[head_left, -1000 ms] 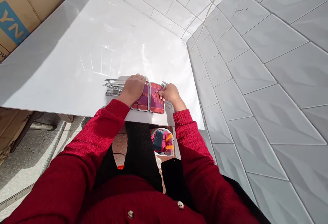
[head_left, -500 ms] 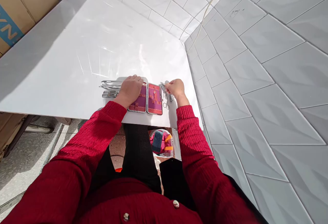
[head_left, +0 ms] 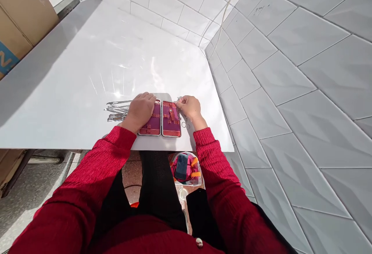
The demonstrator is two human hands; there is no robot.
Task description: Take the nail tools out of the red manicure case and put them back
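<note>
Red case (head_left: 171, 131) lies open, left hand (head_left: 141, 110) over one half, right hand (head_left: 190, 108) by the other's edge; can't tell what either's pinching tbh. Box (head_left: 27, 10) well left of them reads "N".

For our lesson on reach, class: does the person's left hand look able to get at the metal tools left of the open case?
Probably yes: the left hand lies over the left half of the open case, right beside the metal tools, and nothing visible blocks their exposed ends.
</note>
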